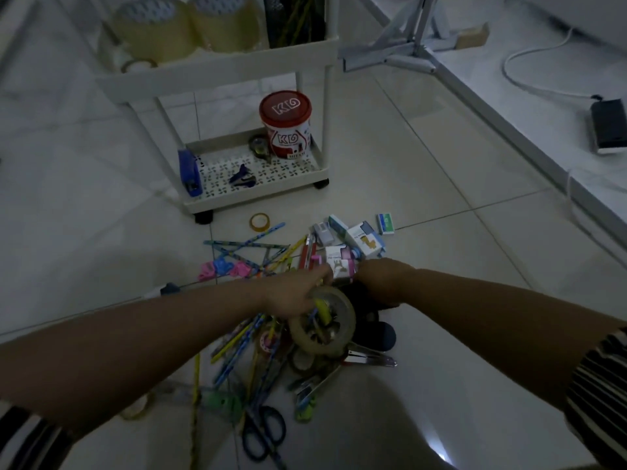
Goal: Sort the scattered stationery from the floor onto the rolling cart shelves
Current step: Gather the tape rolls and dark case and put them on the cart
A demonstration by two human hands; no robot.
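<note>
Left hand (291,295) grips tape roll (322,322) upright, hole facing camera; right hand (381,283) grip unclear, dim.

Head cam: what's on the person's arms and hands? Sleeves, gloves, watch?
Both forearms are bare. The left hand and right hand show no gloves, and no watch or bracelet shows. Black-and-white striped sleeves start near the elbows, at the frame's lower corners.

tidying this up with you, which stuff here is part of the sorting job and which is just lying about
Part of the job:
- tape roll held by the left hand
- small boxes by the right hand
- pencils
- scissors
- small tape ring
- rolling cart

Just lying about:
- power adapter and its white cable
- grey stand legs
</note>
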